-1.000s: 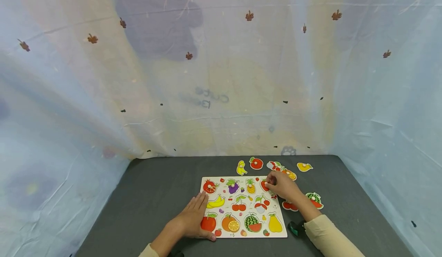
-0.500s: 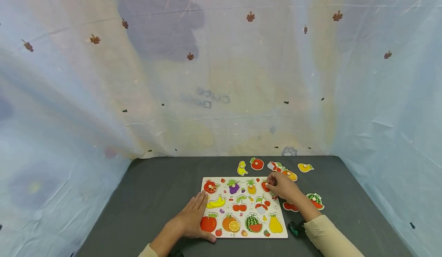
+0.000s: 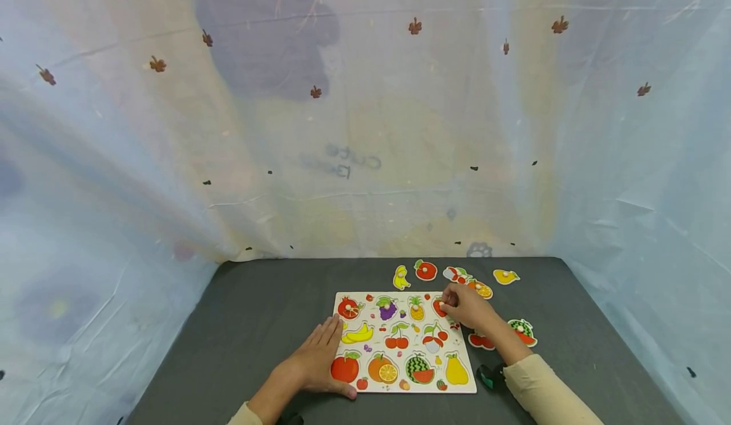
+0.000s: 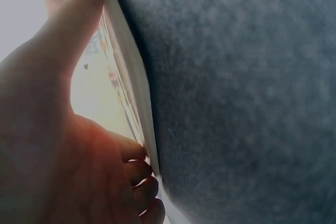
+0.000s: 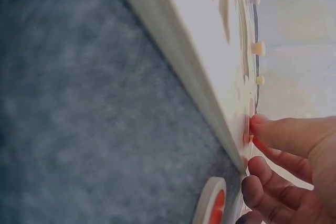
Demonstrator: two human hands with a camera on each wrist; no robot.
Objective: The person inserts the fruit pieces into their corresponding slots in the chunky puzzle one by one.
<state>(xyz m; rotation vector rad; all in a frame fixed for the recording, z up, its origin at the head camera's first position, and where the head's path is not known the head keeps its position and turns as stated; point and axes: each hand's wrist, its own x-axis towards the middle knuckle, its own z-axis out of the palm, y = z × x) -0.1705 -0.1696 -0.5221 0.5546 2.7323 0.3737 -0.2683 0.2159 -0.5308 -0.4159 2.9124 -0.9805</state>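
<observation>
A white fruit puzzle board (image 3: 407, 351) lies on the dark table. My left hand (image 3: 316, 357) rests along its left edge, fingers extended and thumb at the near corner; the left wrist view shows those fingers (image 4: 137, 170) against the board's side. At the far right corner, my right hand (image 3: 469, 304) pinches a red strawberry puzzle piece (image 3: 438, 307), partly hidden by the fingers. In the right wrist view, thumb and forefinger meet low over the board's surface. A pomegranate piece (image 3: 348, 308), a grape piece (image 3: 387, 309) and a pineapple piece (image 3: 417, 309) sit in the top row.
Beyond the board lie loose banana (image 3: 401, 277), red fruit (image 3: 425, 270), orange (image 3: 481, 288) and pear (image 3: 505, 277) pieces, among others. Right of it are a cherry piece (image 3: 481, 341) and a watermelon piece (image 3: 522, 332). A patterned curtain (image 3: 365, 127) surrounds the table.
</observation>
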